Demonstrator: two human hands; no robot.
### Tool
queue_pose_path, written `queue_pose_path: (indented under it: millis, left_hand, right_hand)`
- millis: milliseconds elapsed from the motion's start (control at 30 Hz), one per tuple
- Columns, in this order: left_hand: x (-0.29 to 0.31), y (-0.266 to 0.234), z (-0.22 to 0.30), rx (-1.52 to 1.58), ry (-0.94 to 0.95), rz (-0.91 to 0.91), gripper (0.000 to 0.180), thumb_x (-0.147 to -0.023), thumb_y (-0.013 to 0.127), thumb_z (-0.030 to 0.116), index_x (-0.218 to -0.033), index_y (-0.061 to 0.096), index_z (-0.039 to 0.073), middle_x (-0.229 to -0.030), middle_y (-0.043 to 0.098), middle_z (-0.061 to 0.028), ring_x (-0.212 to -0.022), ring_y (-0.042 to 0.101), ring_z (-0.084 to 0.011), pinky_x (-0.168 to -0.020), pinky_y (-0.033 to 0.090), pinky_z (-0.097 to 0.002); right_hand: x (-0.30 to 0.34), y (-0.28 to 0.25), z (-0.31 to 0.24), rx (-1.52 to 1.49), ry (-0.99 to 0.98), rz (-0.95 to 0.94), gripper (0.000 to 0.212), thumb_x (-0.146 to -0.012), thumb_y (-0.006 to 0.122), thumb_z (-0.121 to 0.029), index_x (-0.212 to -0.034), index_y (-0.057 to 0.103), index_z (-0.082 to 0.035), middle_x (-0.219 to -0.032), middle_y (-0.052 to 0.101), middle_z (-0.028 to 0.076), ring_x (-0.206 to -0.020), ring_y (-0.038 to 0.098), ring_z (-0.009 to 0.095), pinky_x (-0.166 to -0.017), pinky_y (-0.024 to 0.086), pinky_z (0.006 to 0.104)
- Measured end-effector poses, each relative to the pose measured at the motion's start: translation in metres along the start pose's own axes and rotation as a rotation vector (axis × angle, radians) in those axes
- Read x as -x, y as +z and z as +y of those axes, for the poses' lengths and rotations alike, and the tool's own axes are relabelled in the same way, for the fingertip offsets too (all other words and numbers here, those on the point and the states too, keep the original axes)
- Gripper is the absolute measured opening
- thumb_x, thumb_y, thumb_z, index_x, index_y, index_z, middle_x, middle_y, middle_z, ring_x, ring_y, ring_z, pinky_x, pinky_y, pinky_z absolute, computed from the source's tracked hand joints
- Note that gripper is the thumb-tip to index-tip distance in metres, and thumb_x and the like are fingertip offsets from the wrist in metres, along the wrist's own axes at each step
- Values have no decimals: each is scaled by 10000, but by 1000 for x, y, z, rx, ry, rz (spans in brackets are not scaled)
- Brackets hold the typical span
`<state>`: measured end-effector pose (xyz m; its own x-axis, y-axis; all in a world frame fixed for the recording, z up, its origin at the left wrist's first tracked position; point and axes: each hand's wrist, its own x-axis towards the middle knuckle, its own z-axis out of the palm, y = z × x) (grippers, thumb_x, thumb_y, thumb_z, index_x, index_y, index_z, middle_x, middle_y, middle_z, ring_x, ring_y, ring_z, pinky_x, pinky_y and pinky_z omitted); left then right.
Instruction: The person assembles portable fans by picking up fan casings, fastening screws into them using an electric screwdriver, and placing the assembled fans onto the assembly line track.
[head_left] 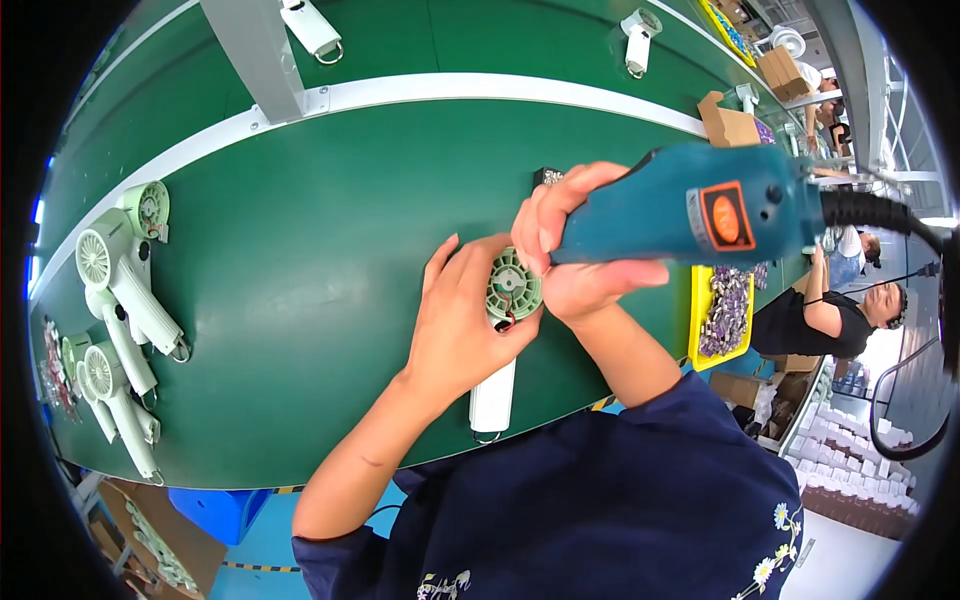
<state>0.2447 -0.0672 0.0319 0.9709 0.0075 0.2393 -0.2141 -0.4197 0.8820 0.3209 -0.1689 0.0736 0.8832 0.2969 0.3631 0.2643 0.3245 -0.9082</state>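
A handheld fan with a white handle (492, 398) lies on the green table (300, 380) close to the front edge. Its pale green round head (513, 280) is uncovered, with red and dark wires showing. My left hand (450, 325) is wrapped around that head from the left. In my right hand (580, 285) is a teal electric screwdriver (650, 205), gripped with its body pointing away to the right. Its tip is hidden behind my fingers, so I cannot tell whether it touches the fan. Just beyond my right fingers sits a small dark box (547, 177) of tiny metal parts.
Several fans (130, 285) stand bunched at the left. A yellow tray (697, 335) of small parts sits right, near a thick black cable (870, 212). A white rail (430, 90) and grey post (255, 55) cross behind; two fans lie beyond. People sit farther right.
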Motion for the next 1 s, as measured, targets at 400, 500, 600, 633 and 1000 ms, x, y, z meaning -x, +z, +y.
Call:
queue_pose_path:
  millis: [400, 500, 600, 633, 1000]
  left_hand:
    - [2, 3, 4, -96, -15, 71, 567, -697, 748, 177, -1197, 518, 42, -1092, 613, -132, -1049, 582, -312, -1087, 320, -477]
    - [2, 9, 3, -123, -10, 108, 574, -683, 758, 160, -1190, 515, 44, -1092, 600, -122, -1048, 569, -307, -1042, 331, -457]
    - [3, 11, 0, -147, -23, 116, 589, -663, 772, 155, -1182, 514, 47, -1091, 586, -97, -1047, 559, -289, -1005, 323, -431]
    - [4, 11, 1, -151, -45, 111, 589, -663, 771, 157, -1181, 513, 49, -1097, 584, -96, -1051, 558, -285, -1009, 319, -433]
    - [4, 11, 2, -164, -51, 108, 596, -660, 769, 159, -1183, 504, 50, -1104, 577, -95, -1056, 549, -285, -997, 316, -425]
  right_hand:
    - [-9, -66, -40, -252, -274, 18, 910, -745, 297, -902, -1201, 452, -129, -685, 485, 29, -416, 434, 135, -395, 411, 293]
    - [14, -78, -5, -241, -277, 89, 920, -723, 289, -916, -1179, 450, -133, -661, 476, 19, -407, 431, 132, -378, 394, 289]
    - [16, -78, -2, -145, -267, 198, 932, -691, 282, -935, -1149, 448, -141, -641, 467, 10, -397, 427, 128, -368, 384, 282]
    - [14, -75, -4, -109, -238, 265, 933, -675, 285, -940, -1131, 447, -143, -639, 469, 9, -388, 423, 124, -367, 384, 274]
    - [15, -74, 3, -71, -166, 258, 951, -668, 309, -939, -1139, 444, -125, -624, 473, 12, -387, 433, 124, -356, 393, 277]
